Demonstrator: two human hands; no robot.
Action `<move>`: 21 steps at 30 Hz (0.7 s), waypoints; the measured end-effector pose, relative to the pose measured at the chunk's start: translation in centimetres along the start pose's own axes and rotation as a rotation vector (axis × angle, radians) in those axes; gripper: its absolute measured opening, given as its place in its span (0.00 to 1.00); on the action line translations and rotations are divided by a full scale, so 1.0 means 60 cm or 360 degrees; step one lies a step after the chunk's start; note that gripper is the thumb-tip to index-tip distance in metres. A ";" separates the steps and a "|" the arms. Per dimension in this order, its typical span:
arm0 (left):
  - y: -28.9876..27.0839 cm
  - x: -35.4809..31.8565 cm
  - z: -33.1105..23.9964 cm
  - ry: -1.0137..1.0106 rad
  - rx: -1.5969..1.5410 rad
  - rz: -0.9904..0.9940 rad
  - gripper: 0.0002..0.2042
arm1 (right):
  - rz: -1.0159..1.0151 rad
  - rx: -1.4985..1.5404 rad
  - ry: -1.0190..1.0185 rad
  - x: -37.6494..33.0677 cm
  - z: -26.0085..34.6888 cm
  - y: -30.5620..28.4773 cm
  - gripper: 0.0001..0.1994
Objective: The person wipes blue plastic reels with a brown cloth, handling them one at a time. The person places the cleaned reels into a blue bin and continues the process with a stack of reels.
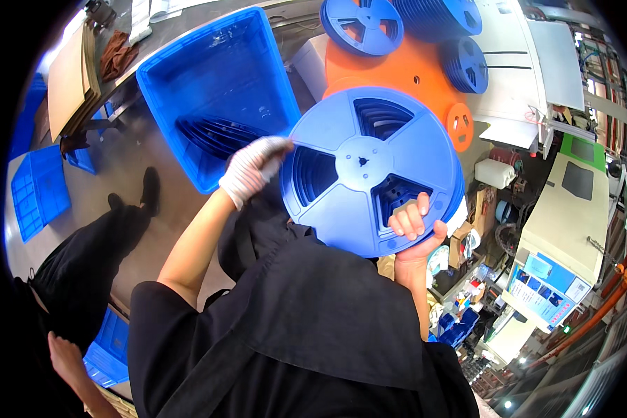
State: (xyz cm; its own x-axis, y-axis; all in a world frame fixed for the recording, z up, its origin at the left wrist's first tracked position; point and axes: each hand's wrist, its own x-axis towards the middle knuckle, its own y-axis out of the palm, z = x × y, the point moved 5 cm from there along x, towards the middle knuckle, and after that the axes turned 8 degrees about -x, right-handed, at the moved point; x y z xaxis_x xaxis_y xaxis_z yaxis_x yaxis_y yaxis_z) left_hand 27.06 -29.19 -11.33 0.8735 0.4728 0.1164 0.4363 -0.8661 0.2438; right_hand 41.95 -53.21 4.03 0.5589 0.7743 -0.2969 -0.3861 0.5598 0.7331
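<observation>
- Blue reel stack [348, 167] is held up before the torso, beside the blue bin [223, 70].
- Right hand [419, 249]: grip curled through a reel window, thumb outside; gloved left hand [256, 169] blurred at the rim, closure cannot be told.
- Discs could be slid apart or tipped if unevenly supported.
- Blue-and-white poster [542, 289] printed, too small to be read.

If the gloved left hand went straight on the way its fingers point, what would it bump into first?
Probably the edge of the big blue reel, right ahead of the left hand; depth is unclear, so they may already touch.
</observation>
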 end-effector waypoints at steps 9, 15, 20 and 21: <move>0.071 -0.028 -0.091 0.0050 0.1250 0.0921 0.27 | 0.0048 0.0144 0.0046 0.064 0.035 0.013 0.15; 0.080 -0.058 -0.081 0.0202 0.0930 0.0550 0.22 | -0.0678 -0.0576 0.0160 0.089 0.055 0.053 0.23; 0.025 -0.092 -0.053 -0.0925 -0.0765 -0.0239 0.12 | -0.0391 -0.0598 0.0318 0.089 0.043 -0.006 0.19; 0.013 -0.090 -0.055 -0.0787 -0.0940 -0.0427 0.14 | -0.0416 -0.0665 0.0328 0.083 0.041 -0.016 0.18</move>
State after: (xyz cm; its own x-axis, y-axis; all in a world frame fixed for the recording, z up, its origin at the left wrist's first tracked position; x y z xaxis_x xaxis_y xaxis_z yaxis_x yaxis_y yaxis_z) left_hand 21.97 -31.85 -8.59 0.8101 0.4061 -0.4229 0.5789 -0.4398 0.6866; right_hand 46.89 -50.63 3.34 0.5361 0.6118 -0.5817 -0.5361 0.7790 0.3252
